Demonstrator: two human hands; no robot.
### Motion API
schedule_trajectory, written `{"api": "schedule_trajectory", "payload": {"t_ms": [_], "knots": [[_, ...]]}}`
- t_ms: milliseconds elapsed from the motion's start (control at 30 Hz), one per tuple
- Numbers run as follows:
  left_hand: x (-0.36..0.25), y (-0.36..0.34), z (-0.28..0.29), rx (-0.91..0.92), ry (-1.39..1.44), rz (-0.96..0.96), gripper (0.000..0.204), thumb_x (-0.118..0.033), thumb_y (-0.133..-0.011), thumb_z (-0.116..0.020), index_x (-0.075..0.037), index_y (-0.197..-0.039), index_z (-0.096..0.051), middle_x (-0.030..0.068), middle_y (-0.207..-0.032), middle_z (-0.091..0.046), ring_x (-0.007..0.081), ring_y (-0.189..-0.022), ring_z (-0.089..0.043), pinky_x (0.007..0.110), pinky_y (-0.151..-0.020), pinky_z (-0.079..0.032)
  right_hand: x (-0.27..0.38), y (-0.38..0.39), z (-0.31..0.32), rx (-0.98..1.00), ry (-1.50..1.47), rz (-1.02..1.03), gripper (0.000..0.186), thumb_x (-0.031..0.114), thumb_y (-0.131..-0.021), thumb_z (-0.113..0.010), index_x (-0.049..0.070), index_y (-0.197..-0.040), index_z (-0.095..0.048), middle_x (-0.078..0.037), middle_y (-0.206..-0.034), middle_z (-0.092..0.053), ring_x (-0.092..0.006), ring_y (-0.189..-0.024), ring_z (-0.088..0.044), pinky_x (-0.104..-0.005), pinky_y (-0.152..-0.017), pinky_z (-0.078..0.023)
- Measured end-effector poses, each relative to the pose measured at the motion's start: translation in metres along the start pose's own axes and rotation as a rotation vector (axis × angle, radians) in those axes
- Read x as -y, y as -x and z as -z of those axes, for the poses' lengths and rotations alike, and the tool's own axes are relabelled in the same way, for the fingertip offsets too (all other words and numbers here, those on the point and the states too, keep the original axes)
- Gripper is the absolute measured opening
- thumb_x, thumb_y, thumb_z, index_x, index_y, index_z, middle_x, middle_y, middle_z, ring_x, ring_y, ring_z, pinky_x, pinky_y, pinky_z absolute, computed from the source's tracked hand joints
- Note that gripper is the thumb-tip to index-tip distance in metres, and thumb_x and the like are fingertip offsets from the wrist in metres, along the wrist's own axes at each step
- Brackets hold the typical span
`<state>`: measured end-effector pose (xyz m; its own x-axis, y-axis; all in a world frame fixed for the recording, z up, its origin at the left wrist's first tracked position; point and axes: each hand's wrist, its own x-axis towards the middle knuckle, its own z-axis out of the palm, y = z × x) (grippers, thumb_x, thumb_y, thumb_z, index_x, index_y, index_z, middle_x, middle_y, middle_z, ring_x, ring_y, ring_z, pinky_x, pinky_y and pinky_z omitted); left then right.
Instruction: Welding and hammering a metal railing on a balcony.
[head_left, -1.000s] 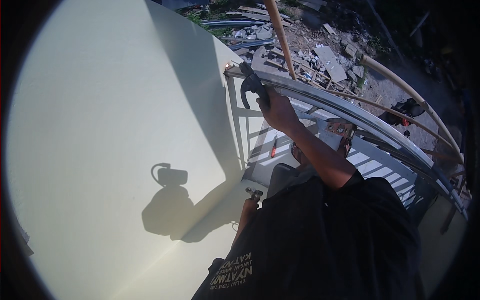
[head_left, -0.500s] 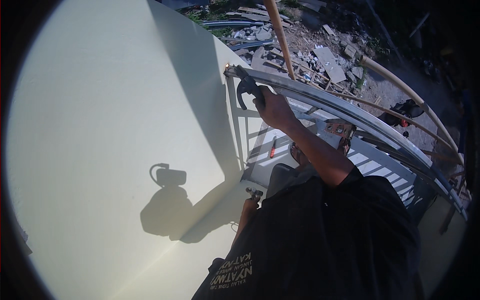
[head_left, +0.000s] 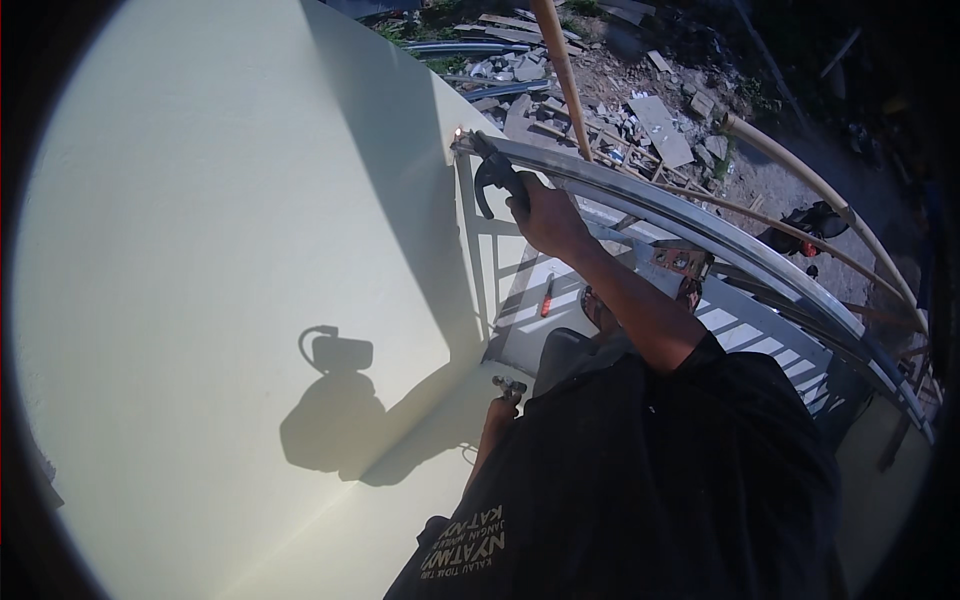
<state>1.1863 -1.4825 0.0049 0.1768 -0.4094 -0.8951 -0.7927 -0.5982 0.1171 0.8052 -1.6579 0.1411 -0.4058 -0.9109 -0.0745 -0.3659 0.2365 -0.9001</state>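
My right hand (head_left: 552, 217) is closed round the grip of a black welding electrode holder (head_left: 493, 172). The holder's jaw end sits at the top corner of a metal railing (head_left: 640, 190), where it meets the pale yellow wall (head_left: 200, 200). A small bright glow (head_left: 459, 132) shows at that joint. Lower down, close to my body, my left hand (head_left: 498, 412) is wrapped round a hammer (head_left: 509, 385); its metal head points up out of the fist, and most of its handle is hidden.
A slim red-handled tool (head_left: 547, 296) lies on the sunlit floor near my feet. Beside them is a worn reddish metal object (head_left: 681, 258). Bamboo poles (head_left: 565, 80) rise outside the railing. Far below, broken slabs and rubble (head_left: 660, 128) cover the ground.
Almost nothing differs. The glow at the railing corner looks slightly bigger and whiter, while both hands keep their places.
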Motion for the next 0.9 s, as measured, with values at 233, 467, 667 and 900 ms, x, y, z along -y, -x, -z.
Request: {"api": "schedule_trajectory", "payload": {"t_ms": [233,467,667,900], "knots": [[0.006,-0.004,-0.002,-0.006,0.013,-0.022,0.046,-0.042,-0.085,-0.066,0.003,-0.081,-0.065,0.0086,-0.063,-0.06,0.0183,-0.056,-0.055,0.039,-0.054,-0.041,0.006,0.018,0.008,-0.089,-0.09,0.01,0.034,0.019,-0.09,-0.061,0.005,-0.119,-0.052,-0.021,-0.073,-0.064,-0.0414,-0.069,-0.065,-0.0491,-0.061,-0.049],[0.005,-0.004,0.001,-0.007,-0.005,-0.048,0.049,-0.045,-0.085,-0.065,0.004,-0.079,-0.065,0.0119,-0.065,-0.063,0.0207,-0.059,-0.058,0.039,-0.055,-0.042,0.007,0.04,0.008,-0.045,-0.131,-0.023,0.034,0.016,-0.091,-0.06,0.006,-0.122,-0.051,-0.022,-0.077,-0.065,-0.0406,-0.072,-0.065,-0.0476,-0.062,-0.049],[0.001,-0.001,0.005,-0.002,-0.03,-0.016,0.045,-0.041,-0.084,-0.067,0.003,-0.078,-0.065,0.0081,-0.061,-0.058,0.0167,-0.054,-0.053,0.038,-0.052,-0.039,0.007,0.034,-0.006,0.011,-0.121,-0.007,0.034,0.015,-0.091,-0.059,0.004,-0.122,-0.051,-0.021,-0.076,-0.065,-0.04,-0.072,-0.066,-0.048,-0.063,-0.049],[0.014,-0.003,0.009,0.002,-0.032,-0.107,0.045,-0.041,-0.084,-0.068,0.004,-0.08,-0.065,0.0079,-0.061,-0.058,0.0149,-0.051,-0.051,0.037,-0.049,-0.038,0.006,0.022,-0.011,0.028,-0.089,-0.005,0.033,0.016,-0.091,-0.059,0.003,-0.12,-0.051,-0.02,-0.072,-0.064,-0.0402,-0.068,-0.065,-0.049,-0.061,-0.049]]}}
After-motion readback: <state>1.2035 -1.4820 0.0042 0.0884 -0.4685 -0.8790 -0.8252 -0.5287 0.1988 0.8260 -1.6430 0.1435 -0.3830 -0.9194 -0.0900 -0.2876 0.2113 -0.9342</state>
